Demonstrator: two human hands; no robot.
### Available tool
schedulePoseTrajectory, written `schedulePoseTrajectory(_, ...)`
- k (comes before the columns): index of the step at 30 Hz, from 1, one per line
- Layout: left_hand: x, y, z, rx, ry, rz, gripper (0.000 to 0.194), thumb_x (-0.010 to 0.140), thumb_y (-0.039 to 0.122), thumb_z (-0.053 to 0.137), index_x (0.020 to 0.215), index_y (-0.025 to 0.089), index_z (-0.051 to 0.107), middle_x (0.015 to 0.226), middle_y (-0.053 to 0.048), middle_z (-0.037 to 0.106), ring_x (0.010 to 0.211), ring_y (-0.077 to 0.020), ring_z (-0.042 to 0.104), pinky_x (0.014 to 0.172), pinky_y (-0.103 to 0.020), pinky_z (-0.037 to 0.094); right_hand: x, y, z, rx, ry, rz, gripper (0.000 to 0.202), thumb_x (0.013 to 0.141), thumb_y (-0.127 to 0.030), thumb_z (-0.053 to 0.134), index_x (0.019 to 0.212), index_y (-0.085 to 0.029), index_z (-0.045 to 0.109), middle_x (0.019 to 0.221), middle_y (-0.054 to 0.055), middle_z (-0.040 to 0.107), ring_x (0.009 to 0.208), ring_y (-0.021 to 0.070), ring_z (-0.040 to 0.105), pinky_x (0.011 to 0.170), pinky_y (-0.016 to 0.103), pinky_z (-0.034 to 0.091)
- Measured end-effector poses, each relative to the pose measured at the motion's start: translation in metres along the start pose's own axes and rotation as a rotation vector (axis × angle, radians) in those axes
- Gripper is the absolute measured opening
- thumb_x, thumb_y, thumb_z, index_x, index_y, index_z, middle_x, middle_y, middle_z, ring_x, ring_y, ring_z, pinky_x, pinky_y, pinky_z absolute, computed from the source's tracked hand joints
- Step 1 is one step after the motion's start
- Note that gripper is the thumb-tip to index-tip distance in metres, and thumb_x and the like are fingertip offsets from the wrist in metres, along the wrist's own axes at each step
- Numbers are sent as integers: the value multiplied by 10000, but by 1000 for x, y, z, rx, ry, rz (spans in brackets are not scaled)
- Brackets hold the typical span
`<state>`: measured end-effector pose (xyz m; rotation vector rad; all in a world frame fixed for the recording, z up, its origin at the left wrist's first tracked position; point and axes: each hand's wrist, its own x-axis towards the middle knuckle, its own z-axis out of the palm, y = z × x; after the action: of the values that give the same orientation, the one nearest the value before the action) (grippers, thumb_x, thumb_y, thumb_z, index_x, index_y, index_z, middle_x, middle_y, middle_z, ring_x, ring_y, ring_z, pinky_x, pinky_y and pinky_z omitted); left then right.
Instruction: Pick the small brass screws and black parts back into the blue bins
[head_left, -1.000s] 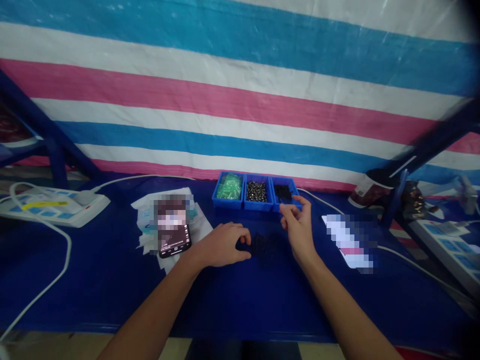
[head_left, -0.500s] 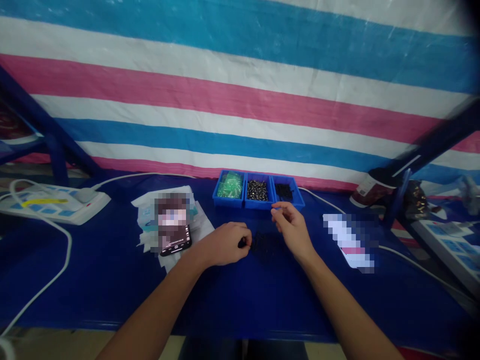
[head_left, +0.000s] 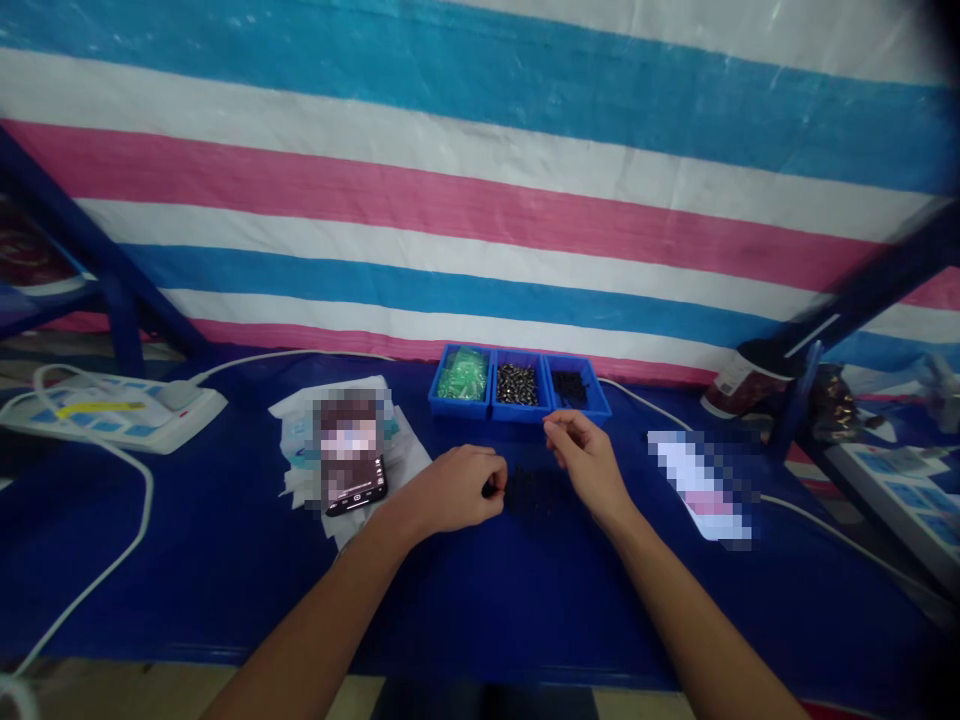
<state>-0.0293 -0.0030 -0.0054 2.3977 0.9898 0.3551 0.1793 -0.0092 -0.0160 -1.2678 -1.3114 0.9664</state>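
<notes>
My left hand (head_left: 463, 488) is closed, its fingers curled round a small black piece (head_left: 490, 487) that shows only in part. Beside it on the blue table lies a loose scatter of small black pieces (head_left: 531, 492). My right hand (head_left: 589, 455) is raised at the front edge of the bins, thumb and forefinger pinched together. Whatever sits between those fingertips is too small to make out. Three joined blue bins stand at the back: one with green bagged pieces (head_left: 463, 377), one with small metallic parts (head_left: 517, 384), one with black pieces (head_left: 570, 386).
A phone (head_left: 356, 495) lies on white and teal packaging (head_left: 300, 410) at left. A blurred-out bright screen (head_left: 697, 490) is at right. White power strips (head_left: 176, 425) and cables (head_left: 142, 510) lie at the sides. A dark-lidded cup (head_left: 739, 385) stands back right.
The whole view has shifted very slightly. Both hands keep nearly the same pose and place, the left closed on the black piece and the right pinched near the bins.
</notes>
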Motion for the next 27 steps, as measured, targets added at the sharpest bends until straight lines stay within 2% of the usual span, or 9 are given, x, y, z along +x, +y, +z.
schedulePoseTrajectory(4, 1, 7, -6, -99, 95, -2, 41, 762, 165, 580, 746, 184, 612, 682, 21, 603, 627, -123, 547, 622, -258, 388, -1, 2, 1, -31, -34, 4, 248, 855, -436, 608, 935, -202, 627, 676, -19, 542, 565, 126, 453, 530, 256, 349)
schedulePoseTrajectory(7, 3, 13, -10, -199, 192, -21, 79, 804, 176, 566, 843, 187, 633, 678, 31, 584, 610, -112, 527, 610, -250, 393, -4, 1, 2, -67, -106, 19, 258, 856, -447, 606, 927, -200, 634, 690, -16, 548, 572, 124, 448, 532, 254, 348)
schedulePoseTrajectory(10, 3, 17, -13, -276, 297, -24, 197, 866, 178, 518, 1001, 204, 659, 791, 5, 631, 685, -124, 552, 648, -258, 424, -8, -3, 4, -94, -241, 27, 258, 876, -448, 584, 915, -199, 641, 697, -16, 545, 591, 124, 452, 544, 252, 352)
schedulePoseTrajectory(14, 3, 21, -15, -372, 361, 5, 202, 928, 219, 486, 945, 205, 687, 940, -24, 682, 852, -150, 609, 783, -293, 456, -13, -11, 7, -75, -463, 24, 276, 914, -453, 535, 914, -197, 640, 757, -3, 586, 605, 118, 473, 563, 249, 366)
schedulePoseTrajectory(16, 3, 22, -16, -415, 367, -20, 178, 928, 254, 517, 932, 203, 687, 915, -17, 695, 838, -150, 618, 765, -291, 458, -14, -13, 7, -43, -525, 33, 306, 925, -468, 513, 874, -191, 633, 765, 0, 592, 593, 111, 471, 557, 246, 361)
schedulePoseTrajectory(19, 2, 22, -16, -453, 363, -66, 153, 912, 276, 556, 937, 201, 687, 877, -9, 708, 795, -147, 627, 691, -278, 452, -13, -13, 6, 25, -525, 70, 343, 921, -492, 514, 814, -182, 615, 716, -4, 574, 564, 105, 449, 539, 242, 346)
schedulePoseTrajectory(27, 2, 22, -16, -429, 388, -60, 118, 882, 222, 585, 908, 198, 698, 919, -16, 723, 808, -152, 640, 729, -294, 457, -13, -15, 9, 170, -440, 133, 309, 900, -458, 563, 777, -176, 594, 715, -5, 580, 545, 92, 441, 533, 242, 326)
